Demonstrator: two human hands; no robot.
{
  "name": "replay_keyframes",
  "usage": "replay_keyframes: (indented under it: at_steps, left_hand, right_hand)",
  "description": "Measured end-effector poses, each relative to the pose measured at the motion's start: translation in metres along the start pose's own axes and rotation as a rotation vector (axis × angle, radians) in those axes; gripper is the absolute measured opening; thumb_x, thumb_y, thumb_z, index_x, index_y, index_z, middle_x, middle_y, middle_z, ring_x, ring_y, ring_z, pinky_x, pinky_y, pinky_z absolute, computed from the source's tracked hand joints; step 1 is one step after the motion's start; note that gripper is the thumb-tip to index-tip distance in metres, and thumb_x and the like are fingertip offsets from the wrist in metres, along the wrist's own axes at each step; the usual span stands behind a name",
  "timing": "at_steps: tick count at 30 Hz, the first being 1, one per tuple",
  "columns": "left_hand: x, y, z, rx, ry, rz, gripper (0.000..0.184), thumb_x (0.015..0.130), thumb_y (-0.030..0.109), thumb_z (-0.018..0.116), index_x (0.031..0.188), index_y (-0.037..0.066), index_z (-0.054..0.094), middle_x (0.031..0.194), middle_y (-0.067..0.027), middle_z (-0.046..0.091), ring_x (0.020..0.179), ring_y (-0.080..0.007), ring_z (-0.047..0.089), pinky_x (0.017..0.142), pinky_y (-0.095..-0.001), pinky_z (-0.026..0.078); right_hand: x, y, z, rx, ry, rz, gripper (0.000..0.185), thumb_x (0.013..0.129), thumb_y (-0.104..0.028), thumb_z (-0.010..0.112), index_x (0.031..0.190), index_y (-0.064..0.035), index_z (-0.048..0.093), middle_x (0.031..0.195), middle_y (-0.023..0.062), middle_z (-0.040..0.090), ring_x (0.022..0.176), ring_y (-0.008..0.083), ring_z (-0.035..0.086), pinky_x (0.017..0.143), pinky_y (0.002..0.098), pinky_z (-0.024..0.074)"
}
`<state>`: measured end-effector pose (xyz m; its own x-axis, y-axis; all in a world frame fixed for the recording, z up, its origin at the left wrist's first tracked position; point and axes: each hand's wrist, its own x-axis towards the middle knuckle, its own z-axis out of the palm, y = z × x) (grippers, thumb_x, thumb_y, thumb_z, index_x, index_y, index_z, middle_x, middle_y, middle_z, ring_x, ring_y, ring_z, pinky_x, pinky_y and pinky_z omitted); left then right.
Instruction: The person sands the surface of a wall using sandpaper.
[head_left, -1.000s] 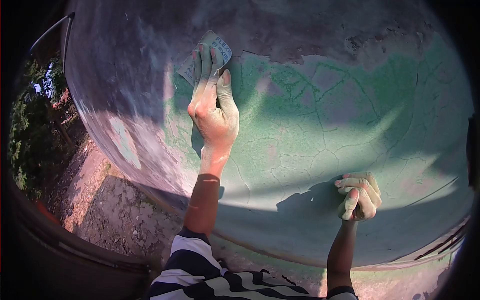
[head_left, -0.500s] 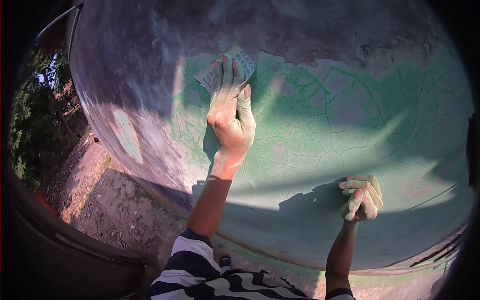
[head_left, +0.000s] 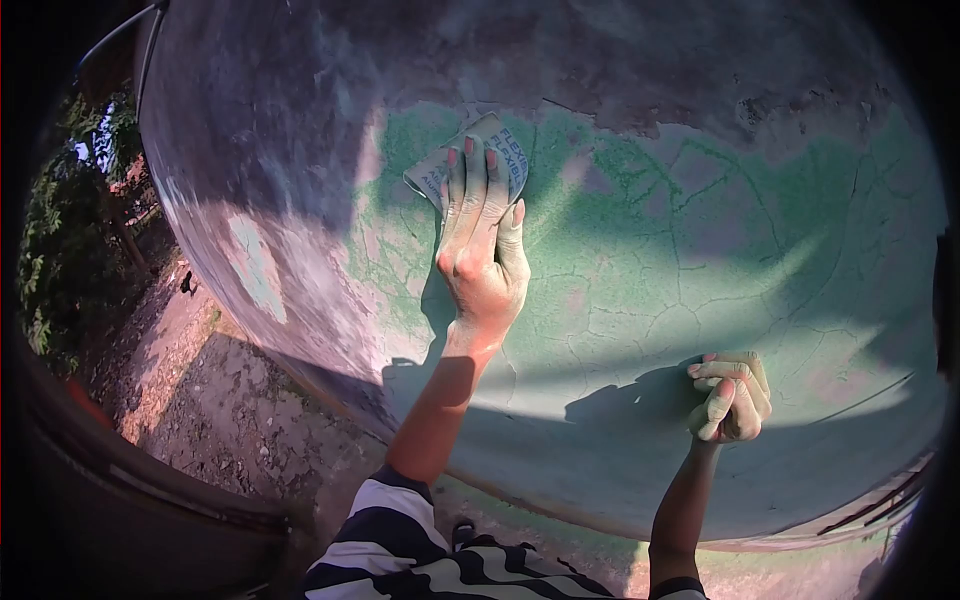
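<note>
My left hand (head_left: 482, 245) is pressed on a sheet of sandpaper (head_left: 512, 160) with blue lettering, its fingers flat over the sheet and the thumb at its lower right. The sheet lies against a large wall (head_left: 620, 290) with cracked green paint and a dark bare upper part. At the lower right my right hand (head_left: 735, 400) is closed with curled fingers near the wall, its shadow to its left. Whether anything is inside that hand is hidden. Pale dust coats both hands.
Trees (head_left: 75, 240) stand at the far left, beside rough ground (head_left: 230, 420) strewn with debris. A thin curved pipe (head_left: 120, 32) runs at the upper left. Dark rods (head_left: 880, 505) show at the lower right. A foot (head_left: 463, 532) is visible below the wall.
My left hand and the sandpaper have moved right and down across the green paint. My right hand stays closed, with only a slight shift in view.
</note>
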<state>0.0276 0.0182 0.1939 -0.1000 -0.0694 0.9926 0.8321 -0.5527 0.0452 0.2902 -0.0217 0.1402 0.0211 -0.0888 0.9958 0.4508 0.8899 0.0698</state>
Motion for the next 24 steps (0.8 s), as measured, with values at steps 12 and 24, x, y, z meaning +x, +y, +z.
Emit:
replay_keyframes:
  at_steps: [12, 24]
  left_hand:
    - [0.005, -0.027, -0.021, 0.012, -0.082, -0.128, 0.035, 0.101, 0.014, 0.049, 0.129, -0.004, 0.058, 0.136, -0.0235, 0.054, 0.134, -0.0406, 0.045, 0.108, -0.0497, 0.038]
    - [-0.044, -0.04, -0.036, 0.007, -0.092, -0.073, 0.038, 0.098, 0.017, 0.052, 0.13, -0.002, 0.06, 0.137, -0.0211, 0.055, 0.134, -0.0426, 0.044, 0.109, -0.0504, 0.035]
  right_hand:
    - [-0.002, -0.002, 0.002, -0.093, 0.035, 0.025, 0.037, 0.09, -0.009, 0.047, 0.056, 0.0029, 0.053, 0.057, 0.0113, 0.061, 0.054, 0.0224, 0.057, 0.052, 0.0323, 0.0489]
    - [-0.004, -0.004, 0.006, -0.138, 0.043, 0.046, 0.04, 0.092, -0.008, 0.044, 0.053, 0.0014, 0.049, 0.055, 0.0104, 0.059, 0.054, 0.0217, 0.056, 0.052, 0.0319, 0.0475]
